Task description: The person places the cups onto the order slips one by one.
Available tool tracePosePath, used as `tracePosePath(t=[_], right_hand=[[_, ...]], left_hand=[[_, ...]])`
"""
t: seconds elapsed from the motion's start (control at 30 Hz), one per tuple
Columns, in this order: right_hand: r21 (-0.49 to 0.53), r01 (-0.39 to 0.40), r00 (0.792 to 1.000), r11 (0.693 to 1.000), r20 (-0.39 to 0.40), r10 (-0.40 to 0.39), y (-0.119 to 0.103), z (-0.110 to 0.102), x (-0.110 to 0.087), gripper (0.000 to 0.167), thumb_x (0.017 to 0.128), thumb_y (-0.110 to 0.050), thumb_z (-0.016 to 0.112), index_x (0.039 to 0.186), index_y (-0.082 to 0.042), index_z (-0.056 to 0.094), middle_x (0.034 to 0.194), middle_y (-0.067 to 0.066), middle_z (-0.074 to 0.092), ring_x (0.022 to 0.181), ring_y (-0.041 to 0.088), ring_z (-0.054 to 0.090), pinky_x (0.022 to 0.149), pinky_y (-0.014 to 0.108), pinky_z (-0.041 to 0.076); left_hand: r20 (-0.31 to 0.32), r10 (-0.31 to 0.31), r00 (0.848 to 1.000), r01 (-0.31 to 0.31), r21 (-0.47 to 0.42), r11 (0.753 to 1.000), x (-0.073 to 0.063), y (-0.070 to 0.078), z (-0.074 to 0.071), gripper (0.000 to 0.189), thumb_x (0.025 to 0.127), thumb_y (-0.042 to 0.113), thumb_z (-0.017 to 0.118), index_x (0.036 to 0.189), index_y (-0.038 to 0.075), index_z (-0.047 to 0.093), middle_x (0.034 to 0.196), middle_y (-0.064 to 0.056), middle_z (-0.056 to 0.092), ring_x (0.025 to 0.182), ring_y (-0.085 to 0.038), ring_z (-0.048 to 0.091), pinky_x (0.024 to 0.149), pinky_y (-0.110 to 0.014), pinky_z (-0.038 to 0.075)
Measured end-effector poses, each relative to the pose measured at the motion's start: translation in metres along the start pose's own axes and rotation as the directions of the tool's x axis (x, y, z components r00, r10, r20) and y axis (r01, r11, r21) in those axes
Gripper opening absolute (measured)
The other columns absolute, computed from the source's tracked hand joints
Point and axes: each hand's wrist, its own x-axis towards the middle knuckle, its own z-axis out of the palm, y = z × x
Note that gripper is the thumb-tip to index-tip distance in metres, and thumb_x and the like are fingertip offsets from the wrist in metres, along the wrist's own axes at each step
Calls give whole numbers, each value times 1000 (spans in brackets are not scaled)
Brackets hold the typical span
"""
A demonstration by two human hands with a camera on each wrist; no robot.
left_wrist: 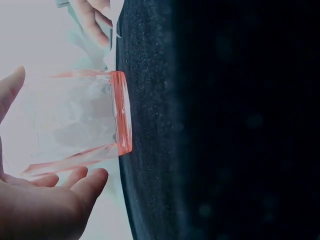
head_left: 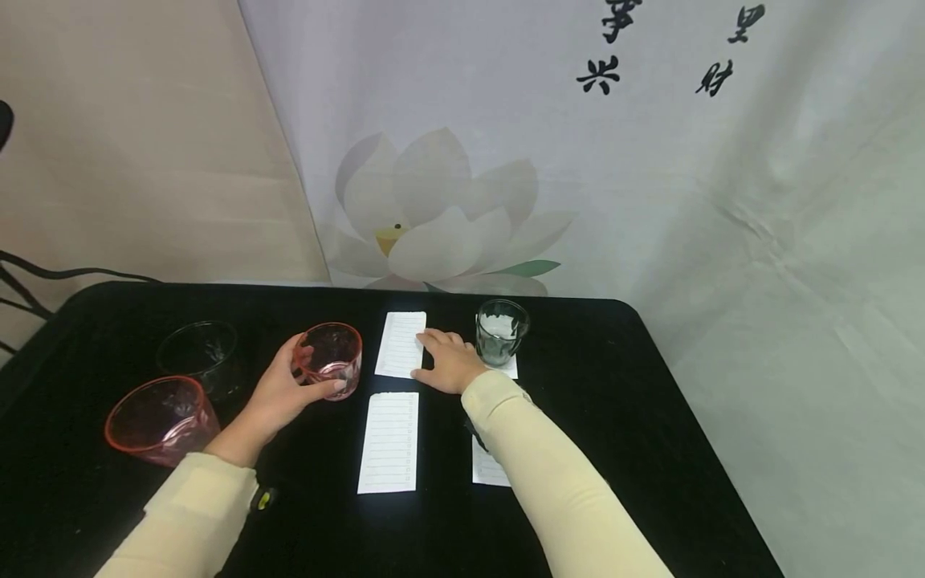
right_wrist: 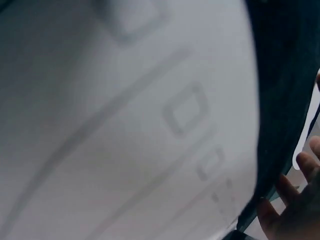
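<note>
My left hand [head_left: 275,393] grips a pink-tinted drinking glass [head_left: 334,365] by its sides, thumb at the front and fingers behind. In the left wrist view the same glass [left_wrist: 75,117] lies between thumb and fingers, its red-edged base close over the black cloth. Further right, my right hand [head_left: 451,363] reaches over the table with its fingers extended, fingertips right at the right edge of the upper ruled paper slip [head_left: 399,345]. Just beyond that hand a clear grey glass [head_left: 499,341] stands on another slip. A ruled sheet [right_wrist: 150,140] fills much of the right wrist view.
On the left of the black table [head_left: 614,401] stand a second pink glass [head_left: 166,425] and a clear glass [head_left: 202,357]. Nearer lie a lower paper slip [head_left: 389,441] and one [head_left: 489,468] partly under the right sleeve. A printed curtain [head_left: 621,177] hangs behind.
</note>
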Motion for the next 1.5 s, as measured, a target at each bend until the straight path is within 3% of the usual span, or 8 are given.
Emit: tracePosePath(t=[0.5, 1.07, 1.5], right_hand=[[-17, -28, 999, 999, 46, 29, -5, -5, -3, 63, 94, -50, 52, 150, -25, 36, 157, -4, 28, 142, 25, 24, 114, 50, 25], [-50, -31, 998, 998, 51, 34, -2, -4, 2, 61, 94, -49, 53, 149, -27, 36, 157, -6, 28, 142, 23, 24, 113, 49, 25], [-46, -31, 998, 998, 57, 33, -6, -9, 1, 62, 92, -47, 58, 147, -24, 40, 155, -4, 31, 141, 24, 26, 111, 50, 29]], left_hand=[[7, -16, 1000, 16, 16, 1000, 0, 2, 1, 95, 84, 20, 75, 150, -4, 11, 144, -33, 31, 132, -49, 33, 105, -61, 37], [-8, -4, 1000, 4, -19, 1000, 0, 3, 1, 89, 84, 15, 75, 147, -7, 16, 142, -31, 33, 131, -47, 34, 108, -59, 34], [-85, -26, 996, 21, -55, 998, -3, 4, 2, 86, 83, 13, 76, 145, -6, 21, 141, -30, 37, 130, -45, 38, 108, -56, 35]])
